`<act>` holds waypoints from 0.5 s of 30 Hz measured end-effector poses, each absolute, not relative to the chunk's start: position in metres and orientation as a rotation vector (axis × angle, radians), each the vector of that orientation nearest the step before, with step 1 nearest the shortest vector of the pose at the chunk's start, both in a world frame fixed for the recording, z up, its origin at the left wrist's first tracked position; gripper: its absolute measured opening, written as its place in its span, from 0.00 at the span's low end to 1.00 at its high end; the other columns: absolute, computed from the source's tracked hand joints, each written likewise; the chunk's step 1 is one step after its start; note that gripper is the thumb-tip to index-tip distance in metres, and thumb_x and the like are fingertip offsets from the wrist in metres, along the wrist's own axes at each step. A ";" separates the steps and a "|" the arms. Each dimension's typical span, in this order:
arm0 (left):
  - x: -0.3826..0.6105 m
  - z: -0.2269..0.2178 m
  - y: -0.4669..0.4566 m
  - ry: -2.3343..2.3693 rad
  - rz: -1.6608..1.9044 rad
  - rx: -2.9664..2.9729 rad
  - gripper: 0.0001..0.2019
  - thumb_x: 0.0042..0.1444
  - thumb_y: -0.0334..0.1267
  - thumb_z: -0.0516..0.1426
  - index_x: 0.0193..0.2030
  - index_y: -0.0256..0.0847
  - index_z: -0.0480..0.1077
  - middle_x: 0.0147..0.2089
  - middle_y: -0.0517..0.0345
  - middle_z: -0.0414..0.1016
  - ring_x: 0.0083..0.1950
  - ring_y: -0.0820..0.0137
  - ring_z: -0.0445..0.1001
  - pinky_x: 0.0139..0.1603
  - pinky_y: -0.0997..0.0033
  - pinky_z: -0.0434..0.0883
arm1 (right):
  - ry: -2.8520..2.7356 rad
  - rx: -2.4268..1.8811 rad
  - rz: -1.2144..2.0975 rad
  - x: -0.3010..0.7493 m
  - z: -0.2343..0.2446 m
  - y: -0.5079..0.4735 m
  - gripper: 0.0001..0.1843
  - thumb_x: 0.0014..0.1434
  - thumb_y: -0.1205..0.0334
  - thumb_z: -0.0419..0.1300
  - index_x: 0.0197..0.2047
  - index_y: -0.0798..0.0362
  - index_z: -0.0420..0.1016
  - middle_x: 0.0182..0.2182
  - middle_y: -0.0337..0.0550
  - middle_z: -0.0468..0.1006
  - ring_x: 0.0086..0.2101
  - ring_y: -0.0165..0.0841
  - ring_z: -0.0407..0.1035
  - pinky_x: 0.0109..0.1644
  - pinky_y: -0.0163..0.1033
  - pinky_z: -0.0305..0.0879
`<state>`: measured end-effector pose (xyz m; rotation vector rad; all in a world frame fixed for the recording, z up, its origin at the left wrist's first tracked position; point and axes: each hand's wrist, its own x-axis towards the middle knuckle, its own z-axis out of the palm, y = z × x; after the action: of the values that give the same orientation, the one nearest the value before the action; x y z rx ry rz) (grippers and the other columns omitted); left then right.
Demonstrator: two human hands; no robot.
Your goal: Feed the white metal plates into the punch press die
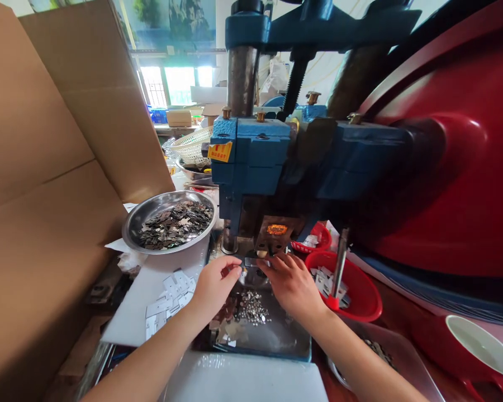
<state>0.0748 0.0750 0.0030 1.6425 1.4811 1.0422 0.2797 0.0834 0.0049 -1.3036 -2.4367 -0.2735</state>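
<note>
At the foot of a blue press (251,153), both hands meet at a small flat metal plate (254,261) under the press head. My left hand (217,282) pinches the plate's left end between thumb and fingers. On the other end, the bent fingers of my right hand (291,282) grip the plate; its fingertips are partly hidden. Just below, a heap of tiny shiny metal pieces, like rivets (254,308), lies on the dark press bed (283,338). Flat, pale metal plates (170,301) are piled on a white board to the left.
A steel bowl (128,231) full of dark metal pieces stands left. To the right are a red bowl (371,304) with plates, an upright metal rod (340,262) and a red, white-lined container (482,343). A big red wheel (456,128) and cardboard (88,100) flank the press.
</note>
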 end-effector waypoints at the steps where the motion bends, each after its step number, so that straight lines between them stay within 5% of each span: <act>1: 0.079 0.006 0.080 1.474 1.055 1.646 0.09 0.54 0.38 0.55 0.40 0.43 0.74 0.38 0.59 0.78 0.36 0.68 0.74 0.40 0.69 0.70 | -2.415 -1.306 -0.247 0.281 0.003 0.084 0.20 0.58 0.70 0.52 0.51 0.46 0.73 0.44 0.47 0.75 0.45 0.42 0.64 0.49 0.49 0.61; 15: 0.110 -0.011 0.105 1.615 1.097 1.815 0.06 0.54 0.36 0.57 0.36 0.42 0.76 0.37 0.56 0.77 0.42 0.65 0.73 0.45 0.64 0.67 | -2.163 -1.239 -0.006 0.282 -0.019 0.085 0.23 0.57 0.73 0.48 0.50 0.47 0.74 0.45 0.46 0.74 0.48 0.39 0.64 0.51 0.50 0.63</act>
<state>0.1101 0.1052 -0.0114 1.8147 1.6146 1.0973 0.2823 0.0853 -0.0192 -1.2390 -2.1629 -0.0059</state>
